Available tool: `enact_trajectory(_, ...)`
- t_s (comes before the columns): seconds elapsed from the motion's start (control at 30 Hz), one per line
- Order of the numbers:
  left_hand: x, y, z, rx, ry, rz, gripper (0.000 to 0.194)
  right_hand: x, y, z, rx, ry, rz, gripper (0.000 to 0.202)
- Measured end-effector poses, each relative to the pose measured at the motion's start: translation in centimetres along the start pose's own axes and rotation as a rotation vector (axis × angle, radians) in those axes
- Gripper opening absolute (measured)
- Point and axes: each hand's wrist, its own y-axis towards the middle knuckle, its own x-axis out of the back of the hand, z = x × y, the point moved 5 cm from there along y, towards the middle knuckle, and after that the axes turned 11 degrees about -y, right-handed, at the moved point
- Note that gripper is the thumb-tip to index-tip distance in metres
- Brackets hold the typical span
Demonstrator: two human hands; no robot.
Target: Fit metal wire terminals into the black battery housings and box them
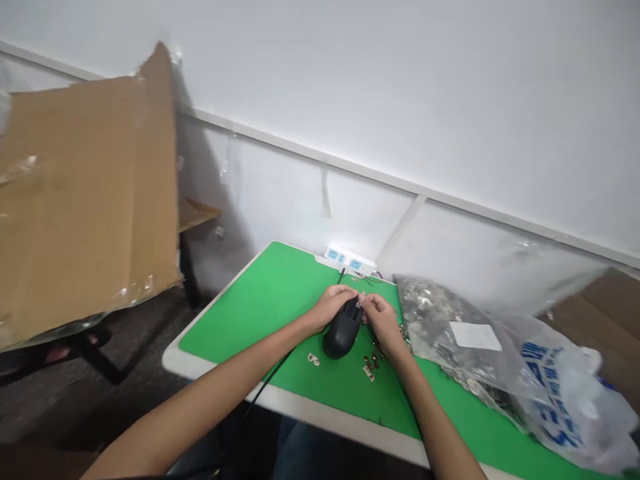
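- Black rounded device (341, 333) on the green desk (240, 300), long axis pointing away from the wearer!
- Clear plastic bag (435, 310) crowding the right side.
- Left hand (334, 305) and right hand (380, 317) at its far end, equally near; fingers curled, either grip's hold I can't tell.
- White power strip (351, 258) beyond.
- Small pale parts (313, 359) just left, loose!

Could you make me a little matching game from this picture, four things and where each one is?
1. Black device
2. Power strip
3. Blue-printed bag
4. Largest cardboard piece

A. To the left of the green tabletop
B. At the tabletop's far edge, near the wall
C. Between the left hand and right hand
D. Right of the right hand

Pairs: 1-C, 2-B, 3-D, 4-A
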Motion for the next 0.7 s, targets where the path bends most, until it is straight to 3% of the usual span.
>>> enact_trajectory(0.17,-0.4,-0.1,-0.2,0.054,0.034,0.010,0.034,0.8,-0.2,1.6,0.115,-0.093,-0.039,0.053)
enact_trajectory(0.33,-0.8,-0.1,-0.4,0.061,0.052,0.043,0.039,1.5,0.1,1.0,0.088,-0.055,-0.023,0.051)
enact_trajectory(0.57,-0.2,0.1,-0.2,0.087,0.042,-0.026,0.051,2.5,0.9,-0.2,-0.147,0.526,-0.065,0.048)
enact_trajectory(0.7,-0.1,0.1,-0.1,0.115,0.012,-0.044,0.053,3.2,1.0,-0.6,-0.258,0.703,-0.073,0.036)
